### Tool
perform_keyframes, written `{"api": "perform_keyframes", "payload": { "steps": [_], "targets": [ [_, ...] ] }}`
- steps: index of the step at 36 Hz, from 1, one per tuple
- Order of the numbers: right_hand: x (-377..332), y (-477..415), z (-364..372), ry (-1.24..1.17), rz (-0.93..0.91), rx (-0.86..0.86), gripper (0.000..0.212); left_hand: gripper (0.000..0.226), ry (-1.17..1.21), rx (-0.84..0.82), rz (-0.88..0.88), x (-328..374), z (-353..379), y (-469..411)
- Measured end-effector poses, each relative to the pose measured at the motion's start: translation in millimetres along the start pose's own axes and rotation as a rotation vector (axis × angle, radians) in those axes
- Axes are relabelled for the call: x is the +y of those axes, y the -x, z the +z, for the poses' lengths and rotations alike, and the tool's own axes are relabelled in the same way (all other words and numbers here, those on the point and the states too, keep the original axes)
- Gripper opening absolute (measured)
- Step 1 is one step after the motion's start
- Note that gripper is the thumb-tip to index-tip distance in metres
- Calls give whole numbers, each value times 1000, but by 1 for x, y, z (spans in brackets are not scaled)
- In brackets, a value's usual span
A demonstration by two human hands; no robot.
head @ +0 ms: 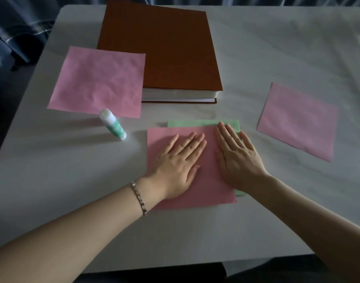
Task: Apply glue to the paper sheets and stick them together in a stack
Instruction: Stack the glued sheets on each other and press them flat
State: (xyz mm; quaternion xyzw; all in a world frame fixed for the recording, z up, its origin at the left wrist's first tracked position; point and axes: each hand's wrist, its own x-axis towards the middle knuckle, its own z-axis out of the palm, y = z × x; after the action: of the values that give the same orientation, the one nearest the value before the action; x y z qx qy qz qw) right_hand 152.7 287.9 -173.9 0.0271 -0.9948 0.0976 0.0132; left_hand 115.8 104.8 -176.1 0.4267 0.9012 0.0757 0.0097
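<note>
Centre frame: I am watching the left hand (175,168) and right hand (238,160) pressing flat, fingers straight, on a pink sheet (160,139) lying askew over a green sheet (195,123) on the white table (256,58). The glue stick (113,124) is standing at centre left. Spare pink sheets are lying at upper left (97,82) and right (297,119).

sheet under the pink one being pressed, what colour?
Light green sheet, edges showing beyond the pink; head view.

The green sheet (195,123) lies almost wholly hidden under the top pink sheet (207,190), only strips showing at its 12 and 3 o'clock edges (the right hand (238,158) covers part of the latter), and the label on the glue stick (113,124) is too blurred to read.
</note>
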Motion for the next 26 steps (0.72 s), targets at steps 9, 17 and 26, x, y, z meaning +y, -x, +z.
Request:
{"api": "perform_keyframes", "payload": {
  "steps": [9,17,26],
  "targets": [
    [-2,0,-4,14,8,-69,71,58,-74,-77,196,-7,-3,49],
    [-4,0,-9,39,11,-138,78,38,472,-6,355,-30,-28,73],
    [-14,0,-17,95,17,-84,70,74,80,35,-332,-28,-12,21]
  ]
}}
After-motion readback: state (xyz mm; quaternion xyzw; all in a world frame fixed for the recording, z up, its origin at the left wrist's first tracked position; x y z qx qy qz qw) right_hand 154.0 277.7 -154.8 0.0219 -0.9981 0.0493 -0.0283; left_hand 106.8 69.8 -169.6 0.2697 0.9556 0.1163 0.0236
